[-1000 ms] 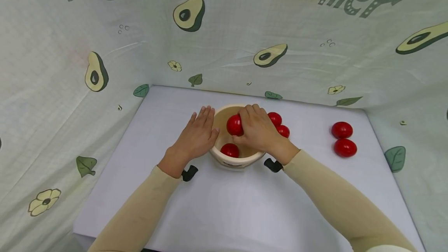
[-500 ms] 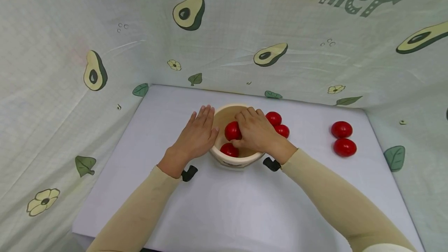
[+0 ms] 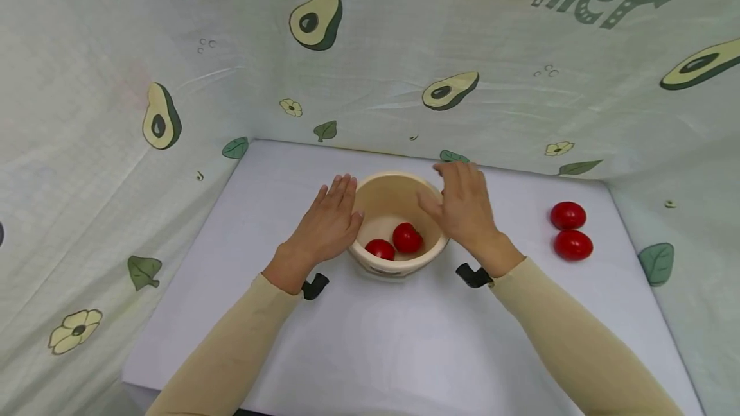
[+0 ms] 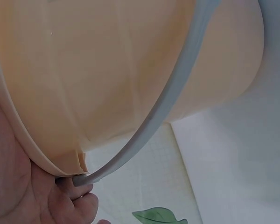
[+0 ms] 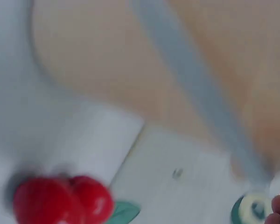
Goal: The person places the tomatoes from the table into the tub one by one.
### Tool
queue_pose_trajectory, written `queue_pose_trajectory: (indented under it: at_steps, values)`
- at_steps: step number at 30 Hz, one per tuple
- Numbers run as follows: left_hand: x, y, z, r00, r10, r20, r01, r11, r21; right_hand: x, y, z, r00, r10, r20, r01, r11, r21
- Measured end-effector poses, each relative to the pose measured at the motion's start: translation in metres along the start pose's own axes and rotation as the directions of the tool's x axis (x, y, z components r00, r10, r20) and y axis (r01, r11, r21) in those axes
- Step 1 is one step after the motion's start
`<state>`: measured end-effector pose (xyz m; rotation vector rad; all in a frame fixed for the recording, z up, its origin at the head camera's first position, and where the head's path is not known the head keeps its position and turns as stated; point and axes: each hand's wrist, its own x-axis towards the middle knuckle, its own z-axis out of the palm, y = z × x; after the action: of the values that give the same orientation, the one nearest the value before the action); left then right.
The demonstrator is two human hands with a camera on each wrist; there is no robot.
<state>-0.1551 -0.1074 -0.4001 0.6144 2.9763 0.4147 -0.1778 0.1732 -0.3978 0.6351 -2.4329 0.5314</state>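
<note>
Brace the bucket [image 3: 384, 207] lightly with the straight-fingered left hand [image 3: 325, 223]. Guide the spread right hand [image 3: 464, 212] clear of the rim [image 3: 399, 266]

2 toms [image 3: 407, 238] in bckt [image 3: 399, 268]; other toms [image 3: 573, 245] on tbl [image 3: 370, 339], to R.

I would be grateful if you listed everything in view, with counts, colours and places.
bucket: one, cream, upright on the table
bucket handle: one, grey, outside the bucket
tomatoes in the bucket: two, red, at the bottom
tomatoes beside the bucket: two, red, plain only in the right wrist view
tomatoes farther right: two, red, on the table
table: one, white, beneath everything
avocado-print sheet: pale green, around the table
wrist devices: two, black, one per wrist
sleeves: two, beige, on the arms
left hand: one, against the bucket's left rim
right hand: one, by its right rim
</note>
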Motion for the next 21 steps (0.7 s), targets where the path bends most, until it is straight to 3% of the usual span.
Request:
queue_pose_trajectory:
  at_steps: [3,7,10,14,16,21]
  values:
    - [0.0,0.001,0.0,1.0,0.001,0.002,-0.001,1.0,0.0,-0.013,0.027,-0.01,0.99,0.132,-0.04,-0.132,0.991,-0.008]
    - [0.0,0.0,0.0,1.0,0.008,0.0,-0.008,1.0,0.0,-0.04,0.059,-0.013,0.958,0.284,0.037,-0.281,0.956,-0.082]
    - [0.0,-0.001,0.0,1.0,0.011,-0.005,-0.011,1.0,-0.001,-0.061,0.073,-0.007,0.917,0.378,0.131,-0.358,0.922,-0.149]
    - [0.0,-0.001,0.0,1.0,0.007,-0.005,-0.007,1.0,-0.007,-0.083,0.08,0.006,0.849,0.473,0.236,-0.433,0.878,-0.203]
    - [0.001,-0.001,0.001,1.0,0.007,-0.004,-0.007,1.0,-0.012,-0.089,0.081,0.012,0.826,0.497,0.267,-0.453,0.866,-0.212]
    - [0.0,0.0,0.001,1.0,0.006,-0.001,-0.006,1.0,-0.018,-0.095,0.081,0.028,0.812,0.507,0.29,-0.454,0.86,-0.232]
